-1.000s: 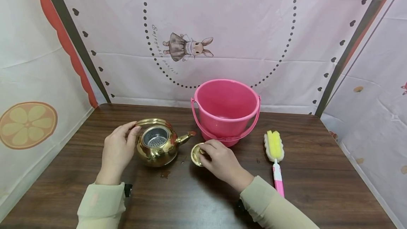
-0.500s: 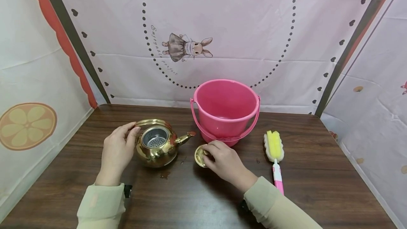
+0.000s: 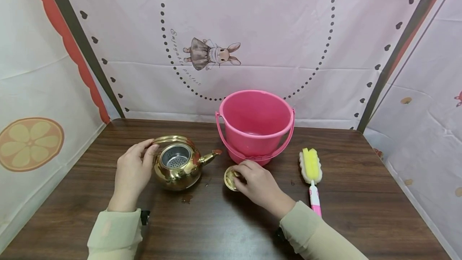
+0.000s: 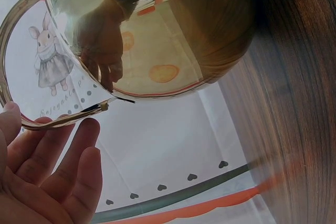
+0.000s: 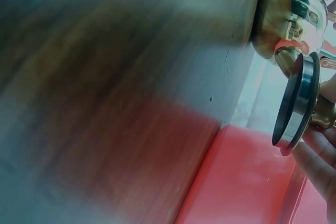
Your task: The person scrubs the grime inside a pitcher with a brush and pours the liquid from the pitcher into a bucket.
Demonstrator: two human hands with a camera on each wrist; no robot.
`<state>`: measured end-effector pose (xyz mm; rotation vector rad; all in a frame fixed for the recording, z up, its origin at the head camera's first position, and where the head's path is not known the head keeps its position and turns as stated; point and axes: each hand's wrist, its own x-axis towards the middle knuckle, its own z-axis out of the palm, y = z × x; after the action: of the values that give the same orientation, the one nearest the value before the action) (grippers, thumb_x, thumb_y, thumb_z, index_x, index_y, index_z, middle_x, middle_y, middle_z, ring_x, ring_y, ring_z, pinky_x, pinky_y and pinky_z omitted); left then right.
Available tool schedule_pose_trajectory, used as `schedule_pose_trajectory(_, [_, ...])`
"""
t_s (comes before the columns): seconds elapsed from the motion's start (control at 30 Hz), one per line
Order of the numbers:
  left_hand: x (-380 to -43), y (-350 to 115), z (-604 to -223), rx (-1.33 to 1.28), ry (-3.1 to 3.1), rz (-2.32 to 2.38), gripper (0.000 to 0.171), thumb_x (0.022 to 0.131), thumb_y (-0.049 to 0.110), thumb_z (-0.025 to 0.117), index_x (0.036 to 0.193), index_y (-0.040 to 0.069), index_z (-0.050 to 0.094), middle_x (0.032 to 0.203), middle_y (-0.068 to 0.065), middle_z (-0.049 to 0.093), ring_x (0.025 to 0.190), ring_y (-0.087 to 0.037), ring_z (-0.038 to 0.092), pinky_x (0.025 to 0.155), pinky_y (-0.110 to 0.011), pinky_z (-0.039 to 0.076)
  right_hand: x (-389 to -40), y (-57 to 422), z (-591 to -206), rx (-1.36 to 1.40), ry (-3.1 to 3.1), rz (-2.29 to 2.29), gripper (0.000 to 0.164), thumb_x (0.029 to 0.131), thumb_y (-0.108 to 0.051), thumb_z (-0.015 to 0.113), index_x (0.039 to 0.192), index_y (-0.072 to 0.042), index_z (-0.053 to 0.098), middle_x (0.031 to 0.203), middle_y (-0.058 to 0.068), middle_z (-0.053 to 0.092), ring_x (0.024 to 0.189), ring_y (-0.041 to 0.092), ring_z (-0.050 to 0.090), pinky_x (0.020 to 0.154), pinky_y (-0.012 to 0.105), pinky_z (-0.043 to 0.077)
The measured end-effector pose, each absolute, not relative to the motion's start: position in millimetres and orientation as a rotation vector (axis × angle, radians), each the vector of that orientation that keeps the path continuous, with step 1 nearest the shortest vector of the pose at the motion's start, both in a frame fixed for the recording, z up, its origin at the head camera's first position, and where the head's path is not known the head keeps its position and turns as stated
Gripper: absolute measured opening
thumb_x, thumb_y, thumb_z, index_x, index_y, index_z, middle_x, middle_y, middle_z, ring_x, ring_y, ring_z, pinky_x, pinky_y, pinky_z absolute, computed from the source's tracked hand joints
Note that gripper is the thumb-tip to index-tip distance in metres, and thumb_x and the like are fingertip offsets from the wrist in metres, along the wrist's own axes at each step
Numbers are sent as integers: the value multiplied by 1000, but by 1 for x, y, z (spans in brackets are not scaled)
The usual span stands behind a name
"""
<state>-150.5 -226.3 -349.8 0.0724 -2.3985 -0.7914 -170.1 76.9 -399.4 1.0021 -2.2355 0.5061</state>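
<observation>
A shiny gold teapot [image 3: 178, 179] stands on the table at left of centre, uncovered, its perforated steel strainer [image 3: 175, 156] showing inside. The spout points right. My left hand [image 3: 132, 171] pinches the rear of its arched handle [image 4: 65, 120] between thumb and fingers. Right of the spout, my right hand [image 3: 260, 183] grips the small round gold lid [image 3: 229, 179] by its knob. In the right wrist view the lid [image 5: 298, 100] hangs above the table, tilted, its steel inner rim showing.
Behind my right hand stands a pink bucket [image 3: 249, 145] with its handle lowered at the front. A bottle brush [image 3: 311, 167] with a yellow and white sponge head lies to the right. Small water spots [image 3: 187, 198] dot the table. A printed curtain [image 3: 281, 31] closes off the back.
My right hand has drawn the lid slightly to the right, away from the spout. The left hand and the teapot stay in place.
</observation>
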Motion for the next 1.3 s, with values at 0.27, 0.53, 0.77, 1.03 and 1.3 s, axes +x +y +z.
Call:
schedule_pose_trajectory(0.27, [-151,-227,-350,72,-2398,-788,33,97,23,54,118,-1,63,108,-24,65,94,-40,62,79,-55,48,-170,83,-400,990,-2270,481,21,76,-17,75,95,-10,70,89,-2,64,82,11,62,72,24,53])
schedule_pose_trajectory(0.53, [-151,-226,-349,66,-2393,-786,33,97,23,54,118,-2,63,107,-24,65,92,-40,63,77,-55,48,-170,87,-400,971,-2318,480,20,76,-15,75,95,-10,70,90,-2,65,81,9,61,71,24,54])
schedule_pose_trajectory(0.77, [-149,-226,-348,76,-2407,-792,34,98,23,53,118,-2,62,108,-24,65,94,-40,62,79,-56,48,-169,88,-399,963,-2378,475,19,77,-15,74,94,-11,69,88,-3,64,79,10,61,69,25,53])
schedule_pose_trajectory(1.03, [-151,-225,-348,76,-2396,-792,33,97,23,54,118,-1,63,108,-24,65,94,-40,62,79,-55,48,-167,93,-397,938,-2462,471,18,77,-17,75,92,-11,68,86,-2,62,78,11,60,68,27,53])
schedule_pose_trajectory(1.3, [-151,-225,-349,86,-2401,-794,33,97,23,54,118,-1,63,108,-24,65,93,-39,62,78,-55,48,-166,98,-394,910,-2554,472,17,77,-17,75,92,-11,69,85,-3,62,76,10,58,67,26,53])
